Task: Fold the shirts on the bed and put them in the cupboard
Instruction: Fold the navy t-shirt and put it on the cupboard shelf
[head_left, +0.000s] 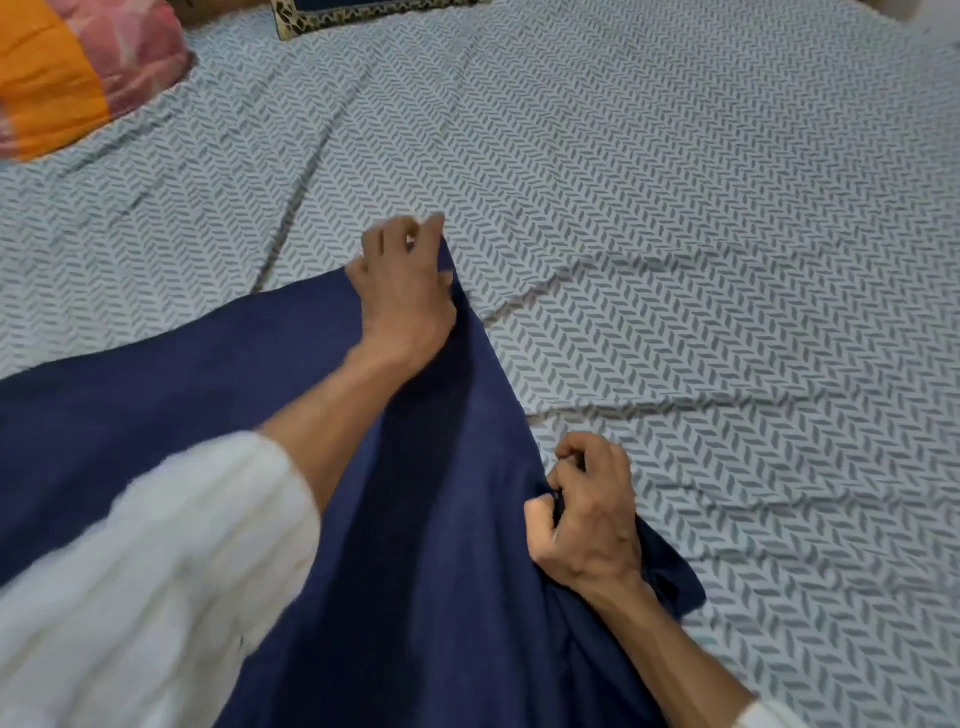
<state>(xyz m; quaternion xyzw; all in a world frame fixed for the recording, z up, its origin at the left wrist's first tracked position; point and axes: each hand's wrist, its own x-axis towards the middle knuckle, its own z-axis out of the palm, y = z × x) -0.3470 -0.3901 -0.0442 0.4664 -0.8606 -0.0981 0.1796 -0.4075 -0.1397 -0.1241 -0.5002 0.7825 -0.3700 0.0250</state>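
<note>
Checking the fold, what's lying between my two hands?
Only the navy shirt: its right edge runs from the left hand to the right hand, seen in the head view.

— What covers the bed?
— A sheet (675, 208), pale with a grey chevron print. It runs to nearly every edge of the view, and long creases cross it, one slanting down from the top centre.
— Anything at the far left?
— A pillow (78, 67) in the top left corner, lying on the sheet. One part is plain orange, the other a pink and red pattern.
— And at the top?
— A cushion (363, 15), cut off by the top edge. It has a dark blue centre and a border patterned in gold and black. It lies well apart from the pillow, with sheet between them.
</note>
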